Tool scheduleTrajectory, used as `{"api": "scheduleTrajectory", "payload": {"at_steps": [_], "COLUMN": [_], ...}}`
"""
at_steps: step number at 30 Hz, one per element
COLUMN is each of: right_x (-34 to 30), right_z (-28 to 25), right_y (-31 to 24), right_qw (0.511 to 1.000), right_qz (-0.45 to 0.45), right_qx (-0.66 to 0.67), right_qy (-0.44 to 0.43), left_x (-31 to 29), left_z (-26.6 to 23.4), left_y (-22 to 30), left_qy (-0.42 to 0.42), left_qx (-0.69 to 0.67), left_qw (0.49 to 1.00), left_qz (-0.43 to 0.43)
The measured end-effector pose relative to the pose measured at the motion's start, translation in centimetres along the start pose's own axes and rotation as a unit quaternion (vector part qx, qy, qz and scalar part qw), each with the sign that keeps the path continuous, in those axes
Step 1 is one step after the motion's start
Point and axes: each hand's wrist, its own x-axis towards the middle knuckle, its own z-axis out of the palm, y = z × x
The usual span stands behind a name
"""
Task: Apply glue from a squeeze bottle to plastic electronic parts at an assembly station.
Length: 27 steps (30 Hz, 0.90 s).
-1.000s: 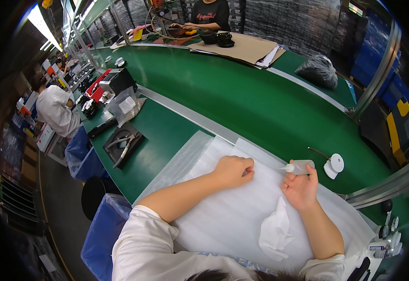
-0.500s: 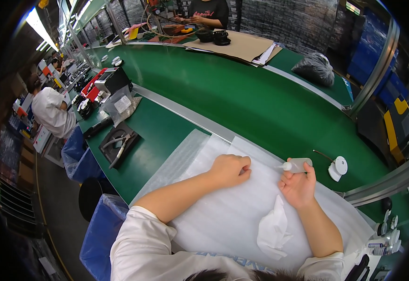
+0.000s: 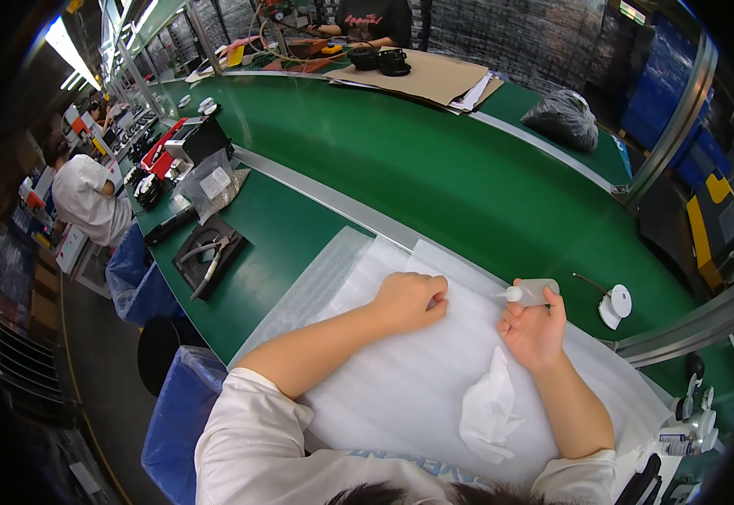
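Note:
My right hand (image 3: 533, 335) is closed around a clear squeeze bottle (image 3: 537, 292) with a white nozzle. The bottle lies tilted on its side, its thin tip aimed toward my left hand. Resting over the white foam sheet (image 3: 367, 379), my left hand (image 3: 411, 300) is curled into a loose fist. Its fingers hide whatever is in them, if anything. A crumpled white tissue (image 3: 489, 412) lies on the sheet, left of my right forearm. Past the bottle, a round white part (image 3: 616, 305) with a thin wire sits on the green conveyor belt (image 3: 434, 181).
Left on the green bench are pliers in a black tray (image 3: 207, 257), a plastic bag of small parts (image 3: 215, 185) and a red bin (image 3: 161, 156). A metal post (image 3: 686, 324) and small bottles (image 3: 686, 433) stand at right. A person (image 3: 375, 21) works across the belt.
The round white part has shifted slightly to the right along the belt. My hands keep nearly the same pose, and the whole view has shifted a little.

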Motion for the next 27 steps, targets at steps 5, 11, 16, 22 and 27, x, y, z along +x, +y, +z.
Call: {"api": "scheduleTrajectory", "payload": {"at_steps": [5,11,16,22,27], "right_x": [-0.1,-0.23,-0.21,-0.06,0.0], "right_z": [0.02,-0.23,-0.04,-0.54,-0.49], "right_y": [0.06,0.06,0.03,0.14,0.1], "right_qw": [1.0,1.0,1.0,1.0,1.0], "right_qz": [0.003,0.004,0.004,0.013,0.007], "right_qx": [0.004,0.015,0.012,0.024,0.014], "right_qy": [0.0,-0.02,0.005,-0.009,-0.005], "left_x": [-0.12,-0.17,-0.18,0.04,-0.1], "left_z": [0.04,-0.01,0.14,-0.04,0.03], "left_y": [0.0,0.26,0.15,0.1,0.09], "left_qy": [0.02,0.001,0.0,0.004,-0.006], "left_qx": [0.008,-0.005,0.011,0.004,0.013], "left_qw": [1.0,1.0,1.0,1.0,1.0], "left_qz": [0.01,-0.001,-0.003,0.001,0.001]}}
